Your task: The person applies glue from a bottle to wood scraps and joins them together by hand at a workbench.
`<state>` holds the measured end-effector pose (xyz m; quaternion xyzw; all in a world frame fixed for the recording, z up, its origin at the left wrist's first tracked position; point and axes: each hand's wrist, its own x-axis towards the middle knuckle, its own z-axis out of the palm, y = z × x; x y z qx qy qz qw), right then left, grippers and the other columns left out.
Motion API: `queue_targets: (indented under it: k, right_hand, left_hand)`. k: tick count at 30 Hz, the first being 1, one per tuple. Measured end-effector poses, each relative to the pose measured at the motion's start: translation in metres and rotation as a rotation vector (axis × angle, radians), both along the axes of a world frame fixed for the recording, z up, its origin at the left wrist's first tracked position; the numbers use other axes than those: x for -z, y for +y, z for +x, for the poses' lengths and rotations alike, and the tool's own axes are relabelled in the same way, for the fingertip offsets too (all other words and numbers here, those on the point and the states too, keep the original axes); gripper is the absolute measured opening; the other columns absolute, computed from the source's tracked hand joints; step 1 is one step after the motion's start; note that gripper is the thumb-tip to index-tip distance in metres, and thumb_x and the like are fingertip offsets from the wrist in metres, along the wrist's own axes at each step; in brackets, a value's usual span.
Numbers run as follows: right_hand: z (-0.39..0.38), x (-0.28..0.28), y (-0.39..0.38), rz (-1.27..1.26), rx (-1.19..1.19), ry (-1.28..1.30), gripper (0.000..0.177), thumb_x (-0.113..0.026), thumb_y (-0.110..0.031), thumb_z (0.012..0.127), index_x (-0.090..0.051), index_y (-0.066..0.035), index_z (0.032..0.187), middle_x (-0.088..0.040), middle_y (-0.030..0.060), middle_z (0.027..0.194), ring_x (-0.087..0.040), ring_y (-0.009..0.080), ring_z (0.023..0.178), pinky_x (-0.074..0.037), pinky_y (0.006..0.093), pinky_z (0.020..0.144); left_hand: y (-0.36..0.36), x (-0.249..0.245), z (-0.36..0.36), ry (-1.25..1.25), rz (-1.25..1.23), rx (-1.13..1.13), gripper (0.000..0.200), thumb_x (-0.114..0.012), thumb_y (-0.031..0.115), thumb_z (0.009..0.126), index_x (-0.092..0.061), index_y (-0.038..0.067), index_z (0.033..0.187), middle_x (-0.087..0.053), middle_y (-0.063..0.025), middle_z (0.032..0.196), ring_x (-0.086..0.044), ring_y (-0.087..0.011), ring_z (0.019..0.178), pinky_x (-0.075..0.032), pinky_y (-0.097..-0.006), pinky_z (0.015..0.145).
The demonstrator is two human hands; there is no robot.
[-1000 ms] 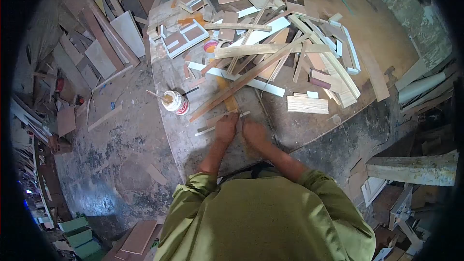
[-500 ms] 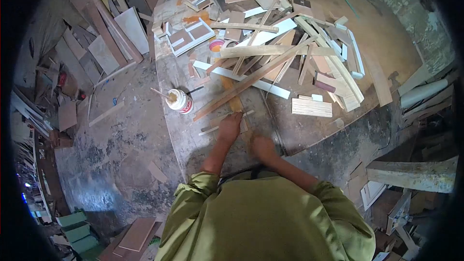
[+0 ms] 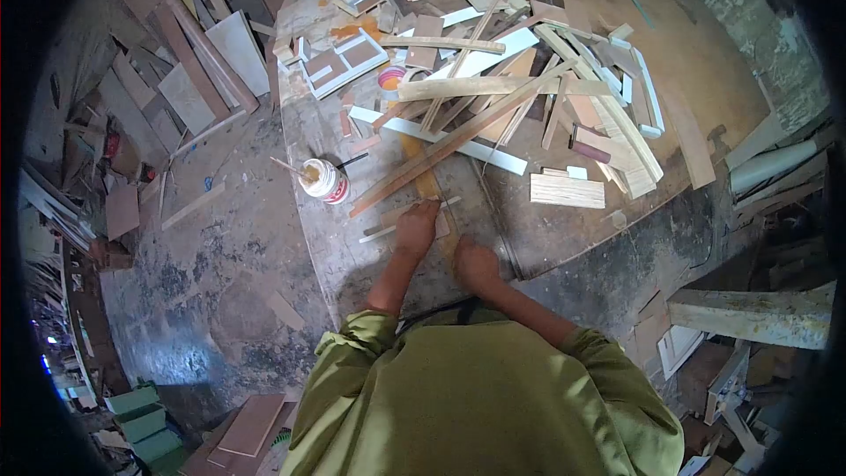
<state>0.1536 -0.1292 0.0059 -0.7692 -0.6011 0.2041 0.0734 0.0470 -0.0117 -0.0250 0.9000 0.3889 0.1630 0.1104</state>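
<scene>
My left hand (image 3: 418,227) is closed and presses a thin pale wooden strip (image 3: 381,234) down on the worktable (image 3: 352,256). The strip's other end sticks out beyond my fingertips on the right. Just right of and nearer to me, my right hand (image 3: 477,266) makes a fist; what it grips is hidden under the fingers. A narrow dark line runs from that fist up to the strip, too fine to name. Beside my left hand lies a flat wooden piece (image 3: 388,217). An orange-brown band (image 3: 428,183) runs along the tabletop beyond both hands.
A long brown wooden batten (image 3: 441,152) lies aslant beyond my hands. Left of it stands a white tub (image 3: 326,182) with a stick in it. Farther back are piled wood offcuts (image 3: 493,88), a small white-edged frame (image 3: 346,64) and a pale block (image 3: 567,191).
My right hand has shifted slightly up and now shows sharper than before. My left hand stays on the strip. The whole view has moved a little.
</scene>
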Motion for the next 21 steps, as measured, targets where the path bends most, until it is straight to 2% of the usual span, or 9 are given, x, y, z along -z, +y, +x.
queue_targets:
  k: [5,8,11,14,17,20,21]
  right_hand:
    - [0.007,0.047,0.045,0.221,-0.041,-0.043,0.016,-0.048,-0.012,0.080,-0.057,0.000,0.086,-0.063,0.0183,0.068,-0.063,0.0345,0.060,-0.051,0.0454,0.056]
    - [0.006,0.022,0.033,0.121,-0.007,-0.041,0.017,-0.047,-0.011,0.080,-0.056,0.001,0.087,-0.063,0.0182,0.068,-0.063,0.0356,0.059,-0.050,0.0460,0.055]
    - [0.000,0.027,-0.009,0.065,0.021,-0.009,0.016,-0.053,-0.012,0.077,-0.051,0.000,0.087,-0.061,0.0185,0.065,-0.063,0.0341,0.059,-0.049,0.0442,0.053]
    - [0.001,0.011,-0.005,0.016,0.042,0.017,0.016,-0.052,-0.013,0.077,-0.051,0.000,0.087,-0.062,0.0186,0.067,-0.063,0.0337,0.060,-0.050,0.0444,0.053]
    - [0.008,0.043,0.038,0.162,-0.024,-0.006,0.020,-0.044,-0.013,0.082,-0.053,0.002,0.092,-0.064,0.0194,0.075,-0.063,0.0371,0.064,-0.050,0.0482,0.056]
    - [0.011,0.039,0.050,0.303,-0.076,-0.047,0.020,-0.043,-0.013,0.082,-0.053,0.002,0.090,-0.064,0.0198,0.077,-0.064,0.0357,0.063,-0.050,0.0477,0.055]
    - [0.011,0.032,0.047,0.239,-0.029,-0.023,0.020,-0.044,-0.013,0.082,-0.053,0.002,0.090,-0.064,0.0198,0.077,-0.064,0.0348,0.064,-0.050,0.0466,0.054]
  left_hand:
    - [0.000,0.001,0.000,-0.024,0.043,0.025,0.026,-0.051,0.009,0.076,-0.057,0.008,0.102,-0.059,-0.0088,0.088,-0.060,-0.0262,0.079,-0.051,-0.0378,0.064]
    - [0.000,0.002,0.001,-0.007,0.036,0.020,0.026,-0.050,0.009,0.077,-0.056,0.009,0.103,-0.059,-0.0091,0.089,-0.060,-0.0265,0.080,-0.051,-0.0382,0.064]
    - [-0.002,0.005,-0.002,0.013,0.028,0.013,0.026,-0.051,0.010,0.078,-0.055,0.009,0.104,-0.059,-0.0093,0.090,-0.060,-0.0267,0.081,-0.050,-0.0384,0.065]
    - [0.001,0.007,-0.002,0.002,0.023,0.018,0.026,-0.051,0.010,0.078,-0.055,0.008,0.103,-0.059,-0.0096,0.090,-0.060,-0.0267,0.081,-0.050,-0.0386,0.066]
    - [0.002,0.008,-0.001,-0.018,0.024,0.026,0.025,-0.050,0.009,0.078,-0.056,0.008,0.102,-0.059,-0.0096,0.090,-0.060,-0.0269,0.080,-0.050,-0.0384,0.066]
    - [0.000,0.003,-0.001,0.034,-0.015,0.029,0.026,-0.053,0.010,0.078,-0.056,0.009,0.104,-0.060,-0.0087,0.091,-0.060,-0.0269,0.083,-0.050,-0.0385,0.065]
    - [0.000,0.001,0.000,0.060,-0.035,0.022,0.026,-0.054,0.011,0.078,-0.057,0.009,0.105,-0.060,-0.0083,0.092,-0.060,-0.0269,0.084,-0.050,-0.0387,0.065]
